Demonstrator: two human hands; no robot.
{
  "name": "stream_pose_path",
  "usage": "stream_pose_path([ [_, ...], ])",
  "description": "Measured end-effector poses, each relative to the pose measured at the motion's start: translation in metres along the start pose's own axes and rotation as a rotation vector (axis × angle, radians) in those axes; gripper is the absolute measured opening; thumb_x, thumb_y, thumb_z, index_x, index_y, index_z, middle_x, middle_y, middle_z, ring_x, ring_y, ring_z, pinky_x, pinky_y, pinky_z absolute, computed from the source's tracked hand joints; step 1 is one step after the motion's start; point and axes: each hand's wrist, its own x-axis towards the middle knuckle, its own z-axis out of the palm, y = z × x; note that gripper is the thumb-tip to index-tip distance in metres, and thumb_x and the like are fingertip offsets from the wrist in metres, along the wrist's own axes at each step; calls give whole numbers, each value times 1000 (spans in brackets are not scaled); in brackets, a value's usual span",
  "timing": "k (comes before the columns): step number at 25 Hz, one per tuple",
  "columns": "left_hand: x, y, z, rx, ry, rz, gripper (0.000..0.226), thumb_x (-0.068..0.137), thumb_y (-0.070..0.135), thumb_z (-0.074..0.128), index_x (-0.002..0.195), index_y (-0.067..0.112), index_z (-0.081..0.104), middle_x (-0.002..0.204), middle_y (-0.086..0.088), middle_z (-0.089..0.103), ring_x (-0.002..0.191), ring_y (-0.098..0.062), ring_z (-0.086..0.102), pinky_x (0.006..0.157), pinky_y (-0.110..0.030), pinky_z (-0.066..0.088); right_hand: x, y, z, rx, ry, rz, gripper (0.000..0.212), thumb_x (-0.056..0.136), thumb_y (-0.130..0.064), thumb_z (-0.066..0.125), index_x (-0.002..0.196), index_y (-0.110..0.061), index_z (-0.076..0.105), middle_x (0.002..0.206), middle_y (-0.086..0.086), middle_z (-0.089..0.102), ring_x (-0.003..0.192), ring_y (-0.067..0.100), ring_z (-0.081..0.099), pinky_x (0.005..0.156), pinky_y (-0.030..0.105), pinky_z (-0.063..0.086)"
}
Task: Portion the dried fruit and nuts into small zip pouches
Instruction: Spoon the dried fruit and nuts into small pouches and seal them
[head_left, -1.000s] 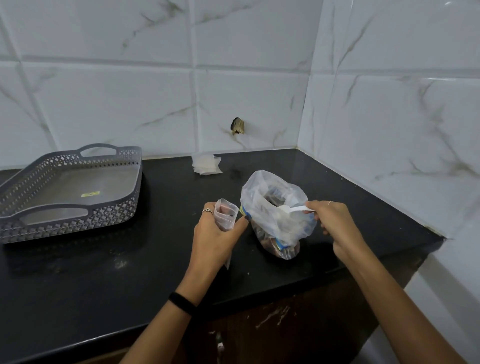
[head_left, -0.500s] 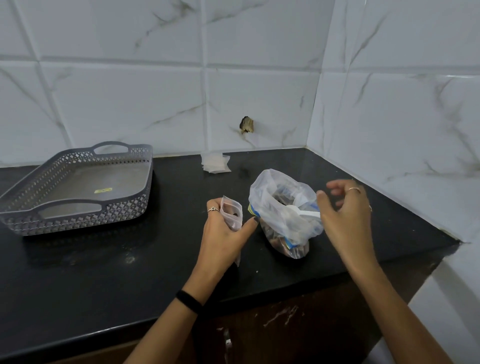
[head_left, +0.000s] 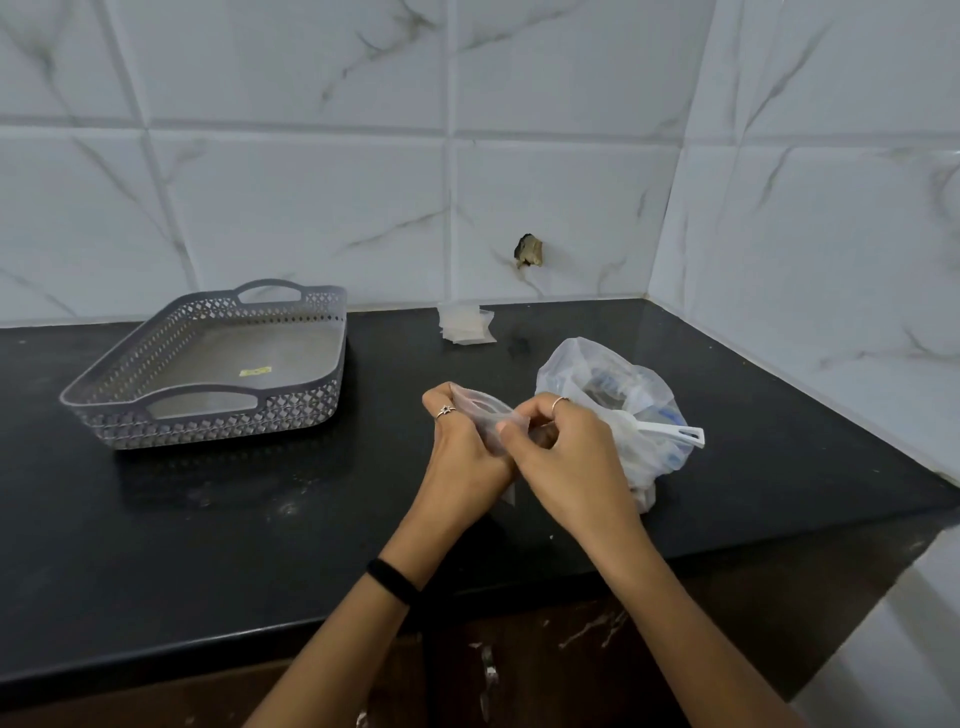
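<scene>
My right hand (head_left: 563, 457) had left the white scoop (head_left: 670, 432) in the big bag (head_left: 613, 395) and joined my left hand (head_left: 462, 457); both pinched the small clear, floppy pouch (head_left: 480, 415) at frame centre above the desk (head_left: 208, 519).

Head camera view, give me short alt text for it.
Both hands, left and right, pinch a small clear pouch above a black counter. A plastic bag with a white scoop sits to the right, a grey tray to the left.

One grey tray (head_left: 332, 364), one large plastic bag (head_left: 587, 374), one white scoop (head_left: 670, 431), one held pouch (head_left: 480, 410), one stack of spare pouches (head_left: 465, 325), two hands
</scene>
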Motion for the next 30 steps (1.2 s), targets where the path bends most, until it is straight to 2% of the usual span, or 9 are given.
stream_pose_path([
  [4,3,-1,-20,-81,-68,-15,44,80,-2,67,114,17,45,111,-4,62,100,-10,64,77,-18,53,12,-1,-6,-91,122,-85,11,88,-20,62,77,-16,64,69,-10,60,69,7,56,64,19,44],
  [6,6,0,-31,-72,6,48,23,87,2,62,102,19,62,102,0,69,96,-9,63,78,-14,49,18,0,-13,-18,77,-63,11,86,-20,65,76,-17,68,70,-10,62,69,4,57,63,10,41],
  [8,8,4,-40,-49,32,103,18,91,5,60,89,21,68,86,3,71,83,-4,64,75,-14,48,20,-3,-19,192,-55,28,9,85,-20,68,76,-19,71,72,-7,67,72,3,61,69,13,45],
  [12,11,11,-48,142,41,210,23,90,9,63,77,28,67,74,11,68,69,4,62,67,-13,49,25,-1,-23,205,-97,33,7,84,-23,69,79,-20,72,77,-4,70,80,9,65,78,28,52],
  [17,11,18,-51,297,28,259,14,92,12,61,82,20,67,75,9,66,75,-10,64,68,-28,53,26,1,-23,239,-156,34,3,85,-24,69,84,-25,72,84,-5,72,86,10,66,87,35,54],
  [21,11,23,-55,388,-47,263,22,94,16,58,79,32,59,76,13,62,76,-3,61,66,-14,48,23,-2,-24,128,-183,-39,4,86,-26,67,86,-28,70,82,-7,67,85,10,62,81,30,51],
  [24,11,21,-55,334,-71,266,21,94,17,59,81,34,60,76,12,62,75,-2,58,67,-14,45,23,-3,-23,114,-152,-43,6,87,-24,66,83,-27,68,76,-14,62,80,4,57,76,27,46],
  [27,9,19,-56,210,-112,241,14,91,16,62,89,29,64,80,10,64,79,-5,61,70,-16,49,23,-2,-20,186,-132,3,8,87,-21,66,80,-26,67,85,-5,68,89,13,63,85,38,51],
  [30,8,19,-57,223,-94,210,13,90,13,63,87,25,64,81,7,64,81,-8,61,72,-17,48,20,-1,-17,185,-160,-2,6,89,-21,63,86,-25,67,88,-3,68,90,13,63,82,32,52],
])
